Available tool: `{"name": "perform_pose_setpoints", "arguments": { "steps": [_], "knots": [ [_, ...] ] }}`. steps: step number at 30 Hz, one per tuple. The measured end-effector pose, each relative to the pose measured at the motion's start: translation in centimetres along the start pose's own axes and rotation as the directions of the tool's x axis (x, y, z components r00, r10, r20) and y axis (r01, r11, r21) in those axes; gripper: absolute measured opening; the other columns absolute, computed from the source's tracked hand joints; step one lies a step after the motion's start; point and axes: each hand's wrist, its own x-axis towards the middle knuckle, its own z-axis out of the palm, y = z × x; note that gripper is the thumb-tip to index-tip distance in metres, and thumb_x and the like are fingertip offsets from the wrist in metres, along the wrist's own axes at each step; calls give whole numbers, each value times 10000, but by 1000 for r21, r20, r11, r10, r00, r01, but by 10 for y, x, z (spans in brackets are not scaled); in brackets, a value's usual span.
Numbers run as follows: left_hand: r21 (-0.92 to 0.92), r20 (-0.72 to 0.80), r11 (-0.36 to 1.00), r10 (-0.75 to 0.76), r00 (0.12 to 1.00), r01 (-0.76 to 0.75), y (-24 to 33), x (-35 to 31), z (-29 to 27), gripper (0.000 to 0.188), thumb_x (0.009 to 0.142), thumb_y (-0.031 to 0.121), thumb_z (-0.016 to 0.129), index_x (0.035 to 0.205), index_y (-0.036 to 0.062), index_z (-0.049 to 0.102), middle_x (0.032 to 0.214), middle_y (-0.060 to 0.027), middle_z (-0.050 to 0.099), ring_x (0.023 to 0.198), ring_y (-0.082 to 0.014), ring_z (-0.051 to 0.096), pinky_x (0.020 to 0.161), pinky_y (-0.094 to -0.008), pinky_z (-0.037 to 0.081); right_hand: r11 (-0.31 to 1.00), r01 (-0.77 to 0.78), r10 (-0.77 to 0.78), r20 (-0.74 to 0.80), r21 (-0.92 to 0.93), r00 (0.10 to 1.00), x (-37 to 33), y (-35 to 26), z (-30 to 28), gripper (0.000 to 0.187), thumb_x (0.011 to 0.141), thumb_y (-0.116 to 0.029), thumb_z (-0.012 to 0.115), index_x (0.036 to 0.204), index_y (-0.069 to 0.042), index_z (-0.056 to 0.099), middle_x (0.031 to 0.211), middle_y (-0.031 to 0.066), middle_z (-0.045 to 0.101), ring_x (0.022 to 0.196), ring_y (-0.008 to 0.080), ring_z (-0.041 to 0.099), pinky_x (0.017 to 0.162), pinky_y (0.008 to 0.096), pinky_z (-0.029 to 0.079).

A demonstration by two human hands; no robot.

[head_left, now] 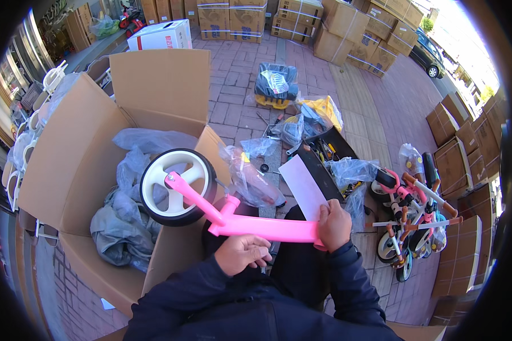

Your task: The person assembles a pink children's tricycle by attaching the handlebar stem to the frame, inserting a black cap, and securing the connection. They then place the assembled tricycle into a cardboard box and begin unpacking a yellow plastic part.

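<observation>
A pink children's bike frame (261, 227) lies across in front of me, with a white-spoked, black-tyred wheel (148, 187) at its left end. My right hand (334, 225) is closed around the frame's right end. Under that thumb it also pinches a white sheet of paper (303, 184), which slants up and away to the left. Just below the middle of the frame, my left hand (243, 254) is closed, with thumb and fingers curled together. Whatever lies between its fingers is hidden, and I cannot tell whether it touches the frame.
A large open carton (74, 153) holding plastic wrapping stands at left. Beyond the frame lie a wrapped pink part (255, 179), a black toolbox (333, 145) and a bagged blue-and-yellow item (276, 85). Small assembled bikes (409, 216) stand at right. Stacked cartons (375, 34) line the back.
</observation>
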Motion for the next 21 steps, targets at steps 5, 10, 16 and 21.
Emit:
{"name": "perform_pose_setpoints", "arguments": {
  "steps": [5,10,16,21],
  "knots": [
    [92,-190,967,252,949,-239,28,29,-19,378,1018,274,650,1217,-47,620,967,-126,729,822,-161,706,726,-274,564,972,157,-126,-172,176,977,-6,-29,-40,97,916,-114,686,894,-28,646,828,169,671,787,386,641,683,461,507],
    [-196,-71,940,269,961,-278,18,57,24,481,1015,335,655,1267,-71,592,1105,-158,708,1007,-201,691,870,-320,561,819,573,-525,-387,10,758,-5,-64,-46,162,733,-7,749,857,-56,657,891,77,693,762,277,636,692,389,514],
    [-468,-277,846,133,952,-255,-2,61,27,259,1014,42,538,1241,-70,592,1143,-157,705,994,-240,730,863,-360,627,621,779,-745,-241,89,622,-23,-83,-18,266,684,-93,771,936,-92,685,1042,49,690,919,237,656,802,364,503],
    [-334,-365,914,101,926,-232,-9,56,12,256,985,10,540,1208,-93,613,1125,-155,701,959,-232,724,850,-355,618,680,628,-654,-76,378,753,-30,-82,-19,500,731,-199,857,1161,-45,653,1251,156,647,1123,343,622,967,428,496]
  ]
}}
